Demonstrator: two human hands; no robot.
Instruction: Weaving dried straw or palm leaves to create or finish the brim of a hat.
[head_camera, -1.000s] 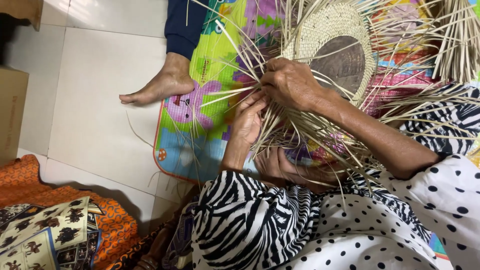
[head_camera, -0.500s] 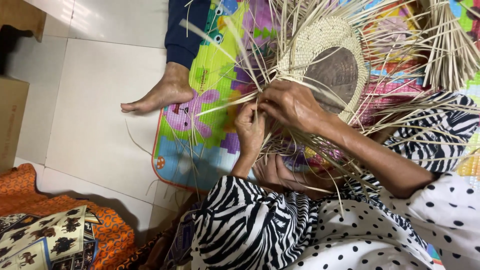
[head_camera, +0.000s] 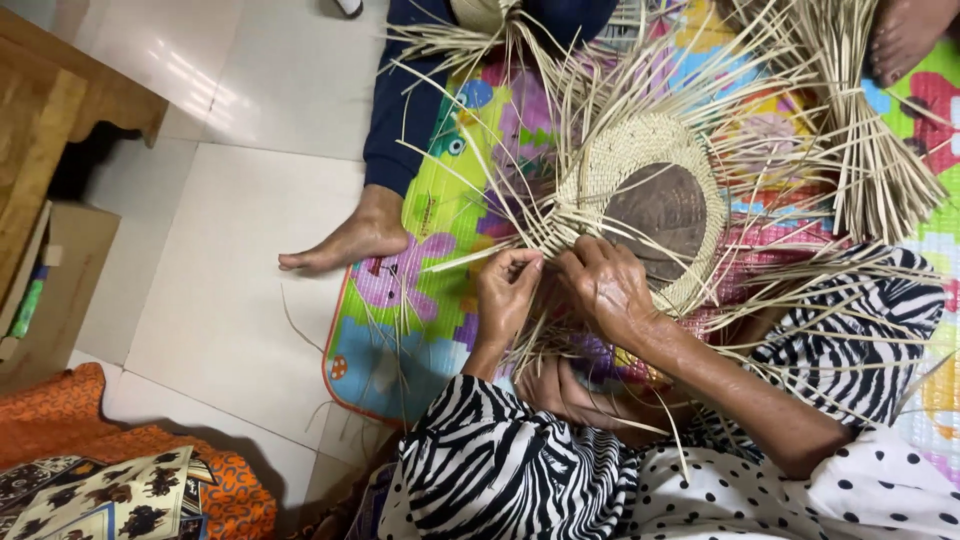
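A partly woven straw piece (head_camera: 620, 150) lies over a dark round mould (head_camera: 660, 210), with long loose strips fanning out all around. My left hand (head_camera: 505, 292) pinches a few pale strips at the weave's lower left edge. My right hand (head_camera: 612, 285) is just beside it, fingers closed on strips at the same edge and partly covering the mould. My forearms come out of a zebra-striped and dotted garment (head_camera: 520, 470). A foot (head_camera: 570, 395) shows beneath the strips, under my hands.
A colourful play mat (head_camera: 400, 350) lies on white floor tiles (head_camera: 230, 300). Another person's bare foot (head_camera: 345, 240) and dark blue trouser leg (head_camera: 405, 100) rest at the mat's left edge. A straw bundle (head_camera: 870, 150) lies at right. Wooden furniture (head_camera: 60, 110) and orange cloth (head_camera: 130, 450) stand at left.
My hands have come closer together at the weave's edge, and the left hand has risen to grip strips next to the right. The view has shifted slightly.
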